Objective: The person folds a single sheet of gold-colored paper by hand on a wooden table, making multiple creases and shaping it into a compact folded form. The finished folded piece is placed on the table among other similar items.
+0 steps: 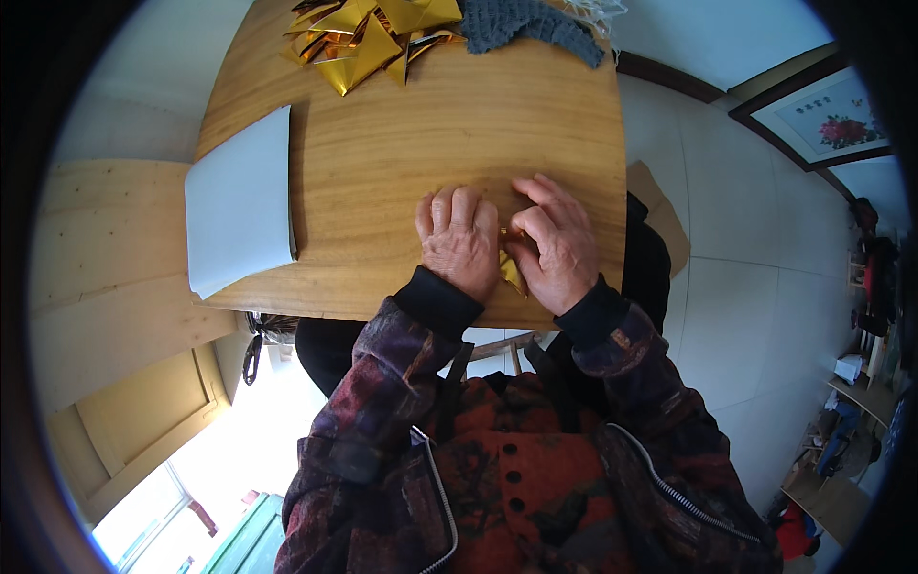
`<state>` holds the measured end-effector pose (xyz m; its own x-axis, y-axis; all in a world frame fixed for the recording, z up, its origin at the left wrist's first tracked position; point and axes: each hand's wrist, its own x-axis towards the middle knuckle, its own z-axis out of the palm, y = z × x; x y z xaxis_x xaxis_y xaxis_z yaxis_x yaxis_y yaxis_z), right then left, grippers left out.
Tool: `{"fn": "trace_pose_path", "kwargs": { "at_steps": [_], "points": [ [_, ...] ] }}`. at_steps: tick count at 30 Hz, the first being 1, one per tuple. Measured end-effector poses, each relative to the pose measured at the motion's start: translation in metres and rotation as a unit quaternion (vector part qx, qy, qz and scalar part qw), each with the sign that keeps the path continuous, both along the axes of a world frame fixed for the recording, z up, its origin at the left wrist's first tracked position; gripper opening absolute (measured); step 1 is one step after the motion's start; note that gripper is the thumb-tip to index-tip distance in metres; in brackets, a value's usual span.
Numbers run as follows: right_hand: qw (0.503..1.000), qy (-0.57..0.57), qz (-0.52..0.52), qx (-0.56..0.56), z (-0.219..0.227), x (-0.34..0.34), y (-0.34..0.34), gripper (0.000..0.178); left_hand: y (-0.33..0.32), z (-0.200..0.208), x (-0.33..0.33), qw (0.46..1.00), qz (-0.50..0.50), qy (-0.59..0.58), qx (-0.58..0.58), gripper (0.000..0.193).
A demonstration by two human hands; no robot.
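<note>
A small piece of gold foil paper [513, 275] lies at the near part of the wooden table, mostly covered by my hands. My left hand [461, 241] is closed, knuckles up, pressing on the foil's left side. From the right, my right hand [559, 251] bends its thumb and index finger onto the foil in a pinch, while its other fingers curl above the table. The fingertips of the left hand are hidden beneath it, and the foil's full folded shape cannot be made out.
Folded gold foil pieces [368, 43] are heaped at the table's far edge, beside a dark grey knitted cloth [531, 24]. A stack of white paper [241, 206] lies at the left. The wooden table [382, 143] ends just before my body. A framed picture [822, 115] is at the far right.
</note>
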<state>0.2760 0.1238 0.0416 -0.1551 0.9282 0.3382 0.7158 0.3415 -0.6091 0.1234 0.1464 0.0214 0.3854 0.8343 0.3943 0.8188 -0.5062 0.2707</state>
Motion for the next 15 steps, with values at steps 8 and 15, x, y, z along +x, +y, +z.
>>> {"fn": "trace_pose_path", "kwargs": {
  "at_steps": [8,15],
  "points": [
    [0.999,-0.030,0.004,-0.014,0.0000,-0.0002,-0.0015,0.015,0.0027,-0.0004,0.0016,0.999,0.009,-0.037,-0.020,0.027],
    [0.999,-0.040,0.003,-0.019,-0.0004,-0.0003,-0.0003,0.012,0.0046,-0.0011,0.0004,0.998,0.003,-0.043,-0.034,0.024]
  ]
}}
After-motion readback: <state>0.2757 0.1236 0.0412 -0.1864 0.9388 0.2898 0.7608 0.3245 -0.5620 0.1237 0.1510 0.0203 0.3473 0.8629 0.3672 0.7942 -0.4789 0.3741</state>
